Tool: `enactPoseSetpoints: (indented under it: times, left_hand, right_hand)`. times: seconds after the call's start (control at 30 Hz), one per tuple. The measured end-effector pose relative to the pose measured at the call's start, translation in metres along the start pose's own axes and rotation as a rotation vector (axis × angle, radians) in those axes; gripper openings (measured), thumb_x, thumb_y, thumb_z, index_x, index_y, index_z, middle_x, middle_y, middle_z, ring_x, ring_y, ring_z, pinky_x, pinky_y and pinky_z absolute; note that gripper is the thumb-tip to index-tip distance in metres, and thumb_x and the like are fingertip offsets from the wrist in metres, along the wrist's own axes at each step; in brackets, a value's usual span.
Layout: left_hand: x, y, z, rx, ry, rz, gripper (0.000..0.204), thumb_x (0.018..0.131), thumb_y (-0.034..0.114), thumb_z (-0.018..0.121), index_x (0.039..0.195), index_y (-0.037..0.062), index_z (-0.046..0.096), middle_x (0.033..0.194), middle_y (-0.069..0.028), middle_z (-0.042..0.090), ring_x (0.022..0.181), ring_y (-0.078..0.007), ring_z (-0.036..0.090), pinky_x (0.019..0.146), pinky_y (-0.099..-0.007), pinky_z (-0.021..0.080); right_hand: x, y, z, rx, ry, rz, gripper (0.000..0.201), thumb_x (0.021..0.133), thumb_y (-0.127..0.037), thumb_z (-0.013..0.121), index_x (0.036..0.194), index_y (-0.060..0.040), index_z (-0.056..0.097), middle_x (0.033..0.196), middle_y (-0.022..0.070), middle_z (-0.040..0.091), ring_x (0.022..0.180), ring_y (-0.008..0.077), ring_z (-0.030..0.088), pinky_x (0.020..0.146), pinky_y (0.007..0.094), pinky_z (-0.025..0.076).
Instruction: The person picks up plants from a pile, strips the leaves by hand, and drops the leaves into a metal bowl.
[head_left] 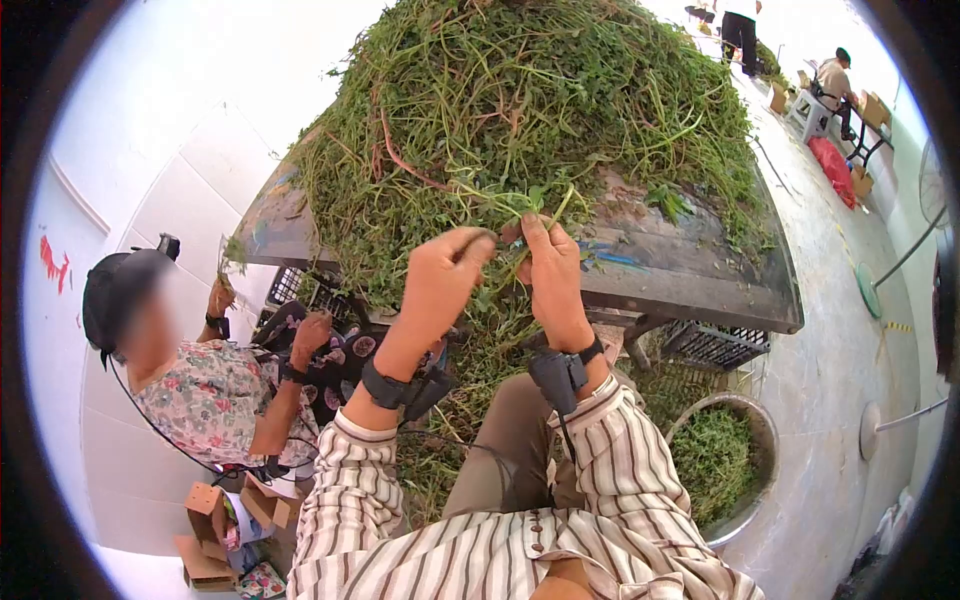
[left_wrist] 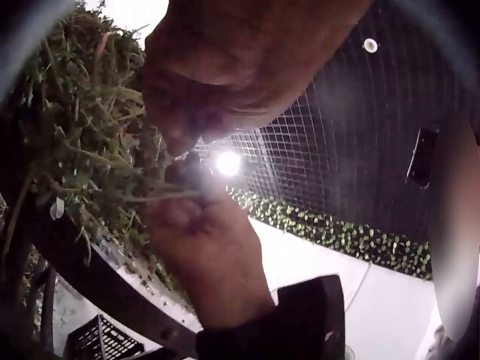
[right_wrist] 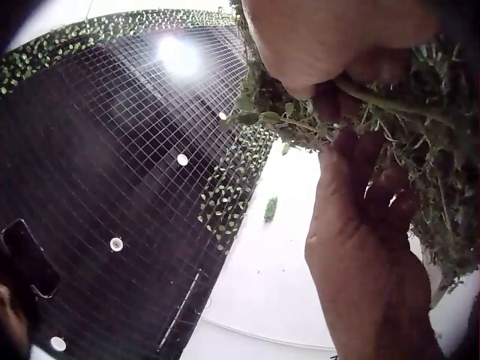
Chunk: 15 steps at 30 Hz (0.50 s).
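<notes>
My right hand (head_left: 552,275) pinches a leafy green stem (head_left: 563,203) between thumb and fingers, just in front of a big heap of cut greens (head_left: 520,110). Close beside it, my left hand (head_left: 447,275) has its fingers curled, the fingertips meeting those of the right hand at the stem. In the left wrist view, the left hand (left_wrist: 217,75) is near the lens, with the right hand (left_wrist: 210,247) below. In the right wrist view, small leaves (right_wrist: 281,116) stick out beside the fingertips. The fingers partly hide the held stem.
The heap covers much of a dark wooden table (head_left: 690,270). A metal basin (head_left: 765,440) of greens stands at the right, near a black crate (head_left: 715,345). More greens lie under the table edge. Another person (head_left: 215,390) sits at the left, by cardboard boxes (head_left: 207,530).
</notes>
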<state>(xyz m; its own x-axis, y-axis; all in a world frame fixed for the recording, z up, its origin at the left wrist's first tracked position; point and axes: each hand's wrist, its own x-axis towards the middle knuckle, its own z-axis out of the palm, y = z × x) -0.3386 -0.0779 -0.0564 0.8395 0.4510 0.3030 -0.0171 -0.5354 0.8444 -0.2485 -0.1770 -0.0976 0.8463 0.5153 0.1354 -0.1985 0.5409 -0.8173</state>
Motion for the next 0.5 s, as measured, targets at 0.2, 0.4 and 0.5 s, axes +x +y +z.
enactPoseSetpoints:
  times: [0.2, 0.4, 0.5]
  left_hand:
    - [0.012, -0.020, -0.028, -0.313, 0.128, -0.283, 0.035, 0.092, 0.036, 0.047, 0.097, 0.0049, 0.062, 0.081, -0.0016, 0.061, 0.059, -0.0065, 0.053, 0.045, -0.0205, 0.039]
    - [0.046, -0.040, -0.038, -0.580, 0.042, -0.443, 0.035, 0.090, 0.035, 0.051, 0.100, 0.0029, 0.060, 0.085, -0.0051, 0.065, 0.061, -0.0078, 0.054, 0.055, -0.0206, 0.044]
    - [0.048, -0.043, -0.033, -0.500, -0.031, -0.345, 0.031, 0.090, 0.031, 0.052, 0.098, 0.0020, 0.061, 0.080, 0.0000, 0.062, 0.065, -0.0058, 0.053, 0.052, -0.0199, 0.042]
  right_hand:
    - [-0.007, -0.004, 0.008, 0.014, -0.126, 0.047, 0.025, 0.092, -0.024, 0.049, 0.082, -0.0047, 0.062, 0.061, -0.0050, 0.050, 0.050, -0.0008, 0.034, 0.042, 0.0185, 0.025]
    - [-0.020, -0.001, 0.014, -0.265, -0.348, 0.043, 0.023, 0.089, -0.019, 0.050, 0.078, -0.0017, 0.060, 0.059, -0.0030, 0.048, 0.053, 0.0045, 0.042, 0.049, 0.0217, 0.034]
    - [-0.024, 0.003, 0.016, -0.368, -0.471, 0.003, 0.025, 0.091, -0.022, 0.049, 0.082, -0.0029, 0.063, 0.056, -0.0049, 0.047, 0.049, 0.0026, 0.035, 0.045, 0.0195, 0.028]
